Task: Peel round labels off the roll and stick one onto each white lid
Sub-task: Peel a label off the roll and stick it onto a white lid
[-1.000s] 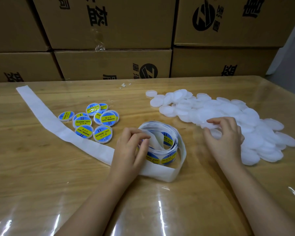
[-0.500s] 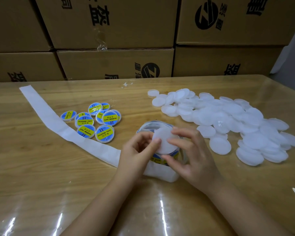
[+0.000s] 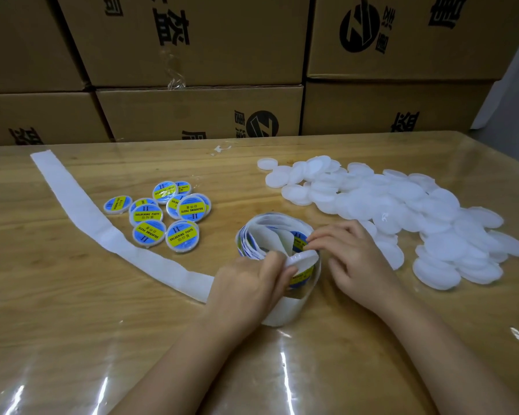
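- A white lid (image 3: 304, 260) is held tilted over the near rim of the label roll, at the middle of the table.
- The left hand (image 3: 249, 286) grips this lid by its left edge, thumb on top and fingers curled beneath it.
- The right hand (image 3: 360, 259) reaches in from the right. Its thumb and forefinger are closed together on the edge of a blue and yellow round label (image 3: 297, 237) inside the roll, and its other fingers are loosely bent.
- The label roll (image 3: 262, 235) stands as a loose coil on the table, just beyond the held lid, with both hands against it.
- The roll's bare white backing strip (image 3: 81, 205) trails from under the left hand to the far left of the table.
- A cluster of labelled lids (image 3: 147, 215), each marked "SOLDERING PASTE", lies left of the roll, between it and the strip.
- A wide pile of plain white lids (image 3: 402, 202) spreads to the right of the roll, behind and beside the right hand.
- The wooden table (image 3: 72, 319) has a glossy clear cover.
- Stacked cardboard boxes (image 3: 198, 115) with black print form a wall along the far edge.
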`<state>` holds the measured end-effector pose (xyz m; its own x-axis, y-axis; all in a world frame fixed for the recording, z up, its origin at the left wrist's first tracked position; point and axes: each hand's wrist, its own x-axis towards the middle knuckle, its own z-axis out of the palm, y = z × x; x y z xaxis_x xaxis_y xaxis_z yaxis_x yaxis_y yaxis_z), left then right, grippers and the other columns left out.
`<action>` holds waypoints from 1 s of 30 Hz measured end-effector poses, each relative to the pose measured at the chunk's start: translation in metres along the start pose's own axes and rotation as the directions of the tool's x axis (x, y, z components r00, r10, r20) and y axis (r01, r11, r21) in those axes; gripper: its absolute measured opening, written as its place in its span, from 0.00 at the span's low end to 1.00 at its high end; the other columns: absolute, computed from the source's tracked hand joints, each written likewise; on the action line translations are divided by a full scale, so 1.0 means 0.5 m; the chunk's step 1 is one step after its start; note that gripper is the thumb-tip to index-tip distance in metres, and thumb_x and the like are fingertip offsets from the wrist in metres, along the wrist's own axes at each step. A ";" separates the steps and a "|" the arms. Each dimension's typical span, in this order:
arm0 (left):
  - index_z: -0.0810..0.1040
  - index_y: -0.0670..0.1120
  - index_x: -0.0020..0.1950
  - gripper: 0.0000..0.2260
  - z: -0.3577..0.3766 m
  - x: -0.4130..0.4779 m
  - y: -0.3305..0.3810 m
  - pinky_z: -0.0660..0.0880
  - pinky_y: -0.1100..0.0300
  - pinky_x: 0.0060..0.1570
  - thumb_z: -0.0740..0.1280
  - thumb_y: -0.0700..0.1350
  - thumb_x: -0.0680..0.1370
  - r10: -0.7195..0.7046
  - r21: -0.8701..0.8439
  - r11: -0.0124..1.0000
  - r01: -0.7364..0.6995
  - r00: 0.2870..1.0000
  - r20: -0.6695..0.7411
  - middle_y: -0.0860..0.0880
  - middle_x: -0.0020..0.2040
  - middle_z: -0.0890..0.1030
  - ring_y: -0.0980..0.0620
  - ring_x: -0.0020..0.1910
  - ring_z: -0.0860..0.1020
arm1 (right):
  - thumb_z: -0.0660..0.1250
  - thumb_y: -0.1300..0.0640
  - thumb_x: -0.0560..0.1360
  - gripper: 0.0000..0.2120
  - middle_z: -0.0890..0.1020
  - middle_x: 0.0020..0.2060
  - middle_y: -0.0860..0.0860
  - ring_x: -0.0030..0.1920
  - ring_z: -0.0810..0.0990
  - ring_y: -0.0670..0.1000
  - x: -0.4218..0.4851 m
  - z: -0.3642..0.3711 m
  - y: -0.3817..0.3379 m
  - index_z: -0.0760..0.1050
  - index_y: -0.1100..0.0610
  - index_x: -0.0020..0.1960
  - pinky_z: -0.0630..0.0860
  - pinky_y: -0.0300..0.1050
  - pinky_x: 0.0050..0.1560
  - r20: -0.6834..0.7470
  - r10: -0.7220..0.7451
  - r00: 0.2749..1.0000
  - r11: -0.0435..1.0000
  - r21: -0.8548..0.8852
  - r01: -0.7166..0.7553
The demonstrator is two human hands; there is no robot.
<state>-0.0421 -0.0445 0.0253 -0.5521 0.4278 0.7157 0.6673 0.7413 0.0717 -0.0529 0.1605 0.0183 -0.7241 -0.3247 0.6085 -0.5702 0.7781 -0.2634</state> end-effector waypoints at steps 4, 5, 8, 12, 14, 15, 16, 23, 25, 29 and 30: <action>0.66 0.46 0.43 0.14 -0.012 -0.004 -0.053 0.63 0.59 0.21 0.51 0.52 0.83 0.097 0.066 0.993 -0.094 0.993 -0.059 0.47 0.24 0.73 0.44 0.21 0.71 | 0.64 0.65 0.69 0.13 0.80 0.44 0.50 0.45 0.73 0.56 -0.004 -0.003 0.002 0.81 0.58 0.51 0.73 0.53 0.44 0.000 0.026 1.000 0.999 -0.044 -0.025; 0.66 0.46 0.43 0.14 -0.016 -0.006 -0.070 0.63 0.59 0.21 0.51 0.52 0.83 0.088 0.091 0.992 -0.082 0.994 -0.063 0.47 0.24 0.73 0.44 0.21 0.71 | 0.64 0.64 0.69 0.12 0.78 0.43 0.50 0.45 0.72 0.55 -0.005 -0.002 0.000 0.81 0.58 0.50 0.73 0.52 0.44 0.006 0.039 0.999 0.998 -0.040 -0.039; 0.70 0.44 0.42 0.16 -0.023 -0.011 -0.107 0.62 0.60 0.19 0.52 0.51 0.82 -0.036 0.194 0.980 0.047 0.997 -0.061 0.46 0.23 0.73 0.43 0.20 0.71 | 0.70 0.60 0.69 0.05 0.76 0.41 0.50 0.44 0.71 0.53 -0.005 0.000 -0.004 0.81 0.58 0.45 0.73 0.52 0.43 0.022 0.071 0.997 0.996 -0.046 -0.070; 0.74 0.41 0.37 0.19 -0.022 -0.009 -0.106 0.61 0.60 0.18 0.53 0.50 0.81 -0.204 0.244 0.945 0.217 0.976 -0.079 0.46 0.22 0.73 0.43 0.19 0.72 | 0.75 0.60 0.68 0.05 0.79 0.40 0.48 0.42 0.70 0.53 -0.005 0.003 -0.010 0.80 0.58 0.43 0.73 0.52 0.42 0.031 0.065 0.997 0.995 -0.075 -0.063; 0.75 0.42 0.38 0.21 -0.017 -0.005 -0.085 0.60 0.58 0.20 0.51 0.51 0.82 -0.189 0.216 0.953 0.210 0.975 -0.117 0.46 0.24 0.73 0.43 0.21 0.72 | 0.71 0.57 0.70 0.04 0.79 0.38 0.45 0.43 0.69 0.50 -0.005 0.005 -0.017 0.80 0.56 0.43 0.71 0.50 0.43 0.033 0.063 0.997 0.996 -0.068 -0.060; 0.75 0.43 0.39 0.20 -0.014 -0.003 -0.072 0.59 0.56 0.23 0.51 0.51 0.82 -0.155 0.207 0.962 0.180 0.979 -0.133 0.46 0.24 0.73 0.43 0.22 0.72 | 0.70 0.55 0.71 0.04 0.79 0.38 0.44 0.43 0.68 0.48 -0.005 0.007 -0.021 0.80 0.56 0.44 0.70 0.47 0.43 0.031 0.061 0.998 0.996 -0.063 -0.059; 0.74 0.44 0.39 0.20 -0.009 -0.001 -0.060 0.58 0.57 0.26 0.51 0.51 0.82 -0.114 0.201 0.969 0.142 0.983 -0.146 0.46 0.25 0.73 0.43 0.23 0.72 | 0.69 0.55 0.70 0.05 0.79 0.37 0.44 0.42 0.67 0.47 -0.004 0.009 -0.025 0.80 0.56 0.44 0.67 0.45 0.44 0.029 0.053 0.998 0.997 -0.058 -0.051; 0.74 0.46 0.41 0.13 0.012 0.014 -0.029 0.58 0.62 0.19 0.56 0.50 0.79 -0.093 0.189 0.976 0.111 0.990 -0.103 0.49 0.22 0.72 0.46 0.19 0.70 | 0.70 0.54 0.71 0.07 0.79 0.42 0.43 0.45 0.69 0.45 -0.006 0.016 -0.040 0.79 0.54 0.48 0.68 0.42 0.46 0.032 0.030 0.999 1.000 0.008 -0.030; 0.67 0.47 0.44 0.11 0.013 0.011 -0.028 0.59 0.64 0.18 0.53 0.52 0.81 -0.165 0.113 0.979 0.172 0.984 -0.070 0.49 0.21 0.72 0.45 0.18 0.71 | 0.72 0.56 0.71 0.09 0.79 0.45 0.45 0.46 0.71 0.48 -0.007 0.018 -0.045 0.79 0.54 0.51 0.68 0.40 0.48 0.020 -0.001 1.000 1.000 0.007 0.001; 0.67 0.51 0.45 0.17 0.019 -0.001 -0.020 0.66 0.57 0.23 0.49 0.62 0.79 -0.423 -0.302 0.855 0.421 0.904 0.062 0.54 0.21 0.72 0.52 0.22 0.73 | 0.73 0.56 0.71 0.07 0.77 0.46 0.48 0.47 0.71 0.49 -0.007 0.025 -0.064 0.81 0.53 0.49 0.69 0.40 0.50 0.022 -0.063 0.998 0.997 0.043 0.062; 0.68 0.53 0.44 0.15 0.023 -0.002 -0.019 0.66 0.57 0.26 0.51 0.63 0.77 -0.482 -0.427 0.761 0.488 0.866 0.131 0.55 0.22 0.73 0.54 0.23 0.72 | 0.72 0.56 0.71 0.07 0.77 0.46 0.49 0.47 0.72 0.50 -0.006 0.026 -0.068 0.81 0.53 0.49 0.70 0.41 0.49 0.020 -0.062 0.998 0.997 0.056 0.061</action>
<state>-0.0535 -0.0461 0.0161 -0.8654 0.0813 0.4945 0.4521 0.5524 0.7003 -0.0362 0.1280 0.0155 -0.6949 -0.3828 0.6088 -0.6341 0.7254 -0.2677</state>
